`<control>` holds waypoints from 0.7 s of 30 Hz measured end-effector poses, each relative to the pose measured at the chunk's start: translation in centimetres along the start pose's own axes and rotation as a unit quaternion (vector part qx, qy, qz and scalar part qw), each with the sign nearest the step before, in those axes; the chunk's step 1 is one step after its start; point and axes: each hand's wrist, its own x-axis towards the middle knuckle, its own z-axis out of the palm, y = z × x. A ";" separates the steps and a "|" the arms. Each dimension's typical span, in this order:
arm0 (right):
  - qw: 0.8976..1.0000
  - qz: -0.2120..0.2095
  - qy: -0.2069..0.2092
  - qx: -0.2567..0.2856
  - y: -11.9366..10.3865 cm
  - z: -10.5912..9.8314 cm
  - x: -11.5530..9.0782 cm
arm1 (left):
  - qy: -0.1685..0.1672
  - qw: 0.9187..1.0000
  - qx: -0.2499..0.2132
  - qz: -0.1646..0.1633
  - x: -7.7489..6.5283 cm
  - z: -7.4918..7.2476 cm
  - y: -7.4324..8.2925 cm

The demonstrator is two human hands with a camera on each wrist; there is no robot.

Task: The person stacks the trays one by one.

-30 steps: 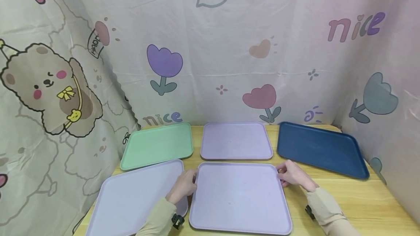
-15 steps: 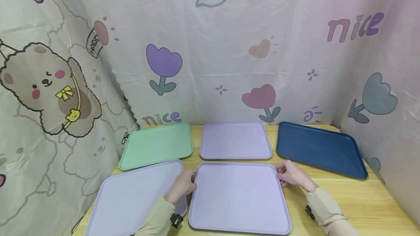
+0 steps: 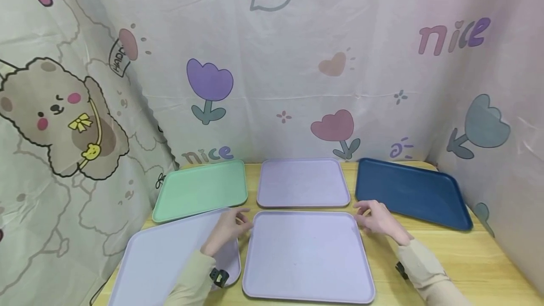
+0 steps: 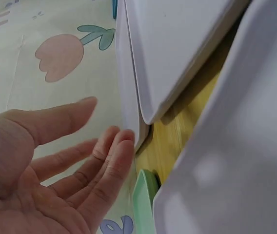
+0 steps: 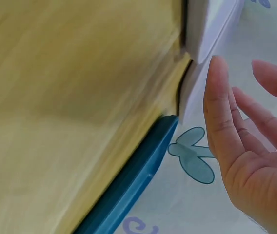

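A light purple tray (image 3: 309, 256) lies flat at the front middle of the table, between my two hands. My left hand (image 3: 227, 228) is just off its far left corner, over the edge of a pale lavender tray (image 3: 170, 254); in the left wrist view its thumb and fingers are spread with nothing between them. At the far right corner of the front middle tray is my right hand (image 3: 378, 221), its fingers loosely bent. The right wrist view shows that hand's thumb (image 5: 275, 80) apart from its fingers, and the palm bare.
Along the back stand a green tray (image 3: 201, 190), a second purple tray (image 3: 303, 183) and a dark blue tray (image 3: 412, 192). Wood tabletop (image 3: 476, 268) shows at the right. A printed curtain (image 3: 272, 60) hangs behind and on both sides.
Both hands have let go of the front middle tray's sides. The left hand has lifted and moved away to the left; the right hand's fingers have loosened and risen slightly. The tray stays in place.
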 end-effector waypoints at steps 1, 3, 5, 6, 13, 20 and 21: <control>1.000 -0.003 0.003 0.000 -0.2 -0.1 0.1 | 0.003 1.000 -0.002 0.003 0.2 -0.2 -0.2; 1.000 -0.016 0.010 -0.007 -0.4 -0.2 0.4 | 0.009 1.000 0.001 0.010 0.6 -0.5 -0.4; 0.999 -0.028 0.017 -0.013 -0.7 -0.3 0.6 | 0.013 1.000 0.006 0.014 1.0 -0.8 -0.7; 0.999 -0.032 0.021 -0.016 -0.8 -0.4 0.8 | 0.013 1.000 0.007 0.013 1.2 -1.0 -0.8; 0.998 -0.043 0.044 -0.023 -1.2 -0.8 2.1 | 0.025 1.000 -0.009 0.009 3.0 -1.6 -1.4; 0.998 -0.020 0.066 0.010 -1.1 -1.1 3.8 | 0.030 0.999 -0.033 0.003 5.1 -1.4 -1.3; 0.997 -0.017 0.069 0.015 -1.0 -1.2 4.0 | 0.031 0.999 -0.035 0.004 5.4 -1.4 -1.3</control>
